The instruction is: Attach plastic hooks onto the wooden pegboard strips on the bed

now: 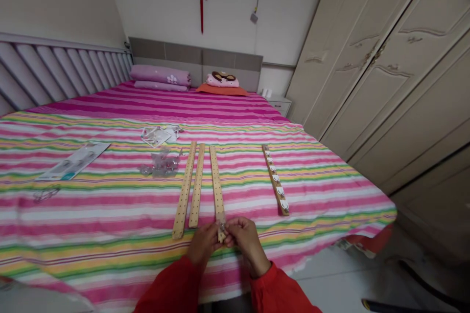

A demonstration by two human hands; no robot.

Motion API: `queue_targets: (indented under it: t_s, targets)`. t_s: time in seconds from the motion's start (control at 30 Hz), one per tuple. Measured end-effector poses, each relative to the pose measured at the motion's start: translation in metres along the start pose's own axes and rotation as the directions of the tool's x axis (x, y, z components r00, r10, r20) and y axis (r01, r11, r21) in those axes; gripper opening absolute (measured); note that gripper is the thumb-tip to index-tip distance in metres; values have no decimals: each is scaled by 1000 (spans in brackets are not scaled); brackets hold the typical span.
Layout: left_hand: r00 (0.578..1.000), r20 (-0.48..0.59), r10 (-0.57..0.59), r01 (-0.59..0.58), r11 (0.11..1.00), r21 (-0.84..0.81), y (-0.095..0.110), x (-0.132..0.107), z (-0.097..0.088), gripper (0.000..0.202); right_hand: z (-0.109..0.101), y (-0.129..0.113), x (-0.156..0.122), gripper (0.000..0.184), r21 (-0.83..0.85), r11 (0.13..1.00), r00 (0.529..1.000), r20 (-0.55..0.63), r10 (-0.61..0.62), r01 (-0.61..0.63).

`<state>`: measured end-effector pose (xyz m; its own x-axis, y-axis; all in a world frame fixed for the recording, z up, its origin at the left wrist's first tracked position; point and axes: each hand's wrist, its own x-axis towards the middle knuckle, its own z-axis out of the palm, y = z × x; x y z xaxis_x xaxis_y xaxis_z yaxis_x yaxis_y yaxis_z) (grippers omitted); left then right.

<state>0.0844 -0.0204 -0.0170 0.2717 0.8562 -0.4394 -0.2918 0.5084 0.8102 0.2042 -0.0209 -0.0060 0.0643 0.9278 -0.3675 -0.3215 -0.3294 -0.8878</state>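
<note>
Both hands meet at the near end of a perforated wooden strip lying on the striped bedspread. My left hand is closed, its fingertips gripping the strip's near end from the left. From the other side, my right hand pinches at a small shiny piece on the strip, too small to name surely. Two more perforated strips lie to the left, a longer one and a shorter one. Off to the right rests a strip with several white cards fixed along it.
Small transparent bags lie left of the strips, with a pile of cards and jewellery-like pieces behind. Farther left are a flat plastic packet and thin wire-like pieces. A wardrobe stands at right.
</note>
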Motion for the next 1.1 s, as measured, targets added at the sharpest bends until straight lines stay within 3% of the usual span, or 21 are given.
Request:
queue_targets:
  t_s: [0.37, 0.57, 0.83, 1.1]
  targets:
    - [995, -96, -13, 14, 1000, 12, -6, 10, -5, 49, -2, 0, 4, 31, -79, 997, 1000, 6, 20, -19]
    - [986, -153, -60, 55, 998, -36, 2, 7, -4, 47, -4, 9, 19, 44, -110, 982, 982, -99, -163, 152]
    - [967, -244, -66, 56, 997, -46, -1, 10, -6, 45, 9, 5, 29, 42, -74, 997, 999, 49, -6, 10]
    - [987, -131, -88, 66, 984, -165, -7, 4, -15, 35, 18, 2, 31, 34, -5, 990, 988, 64, 139, -139]
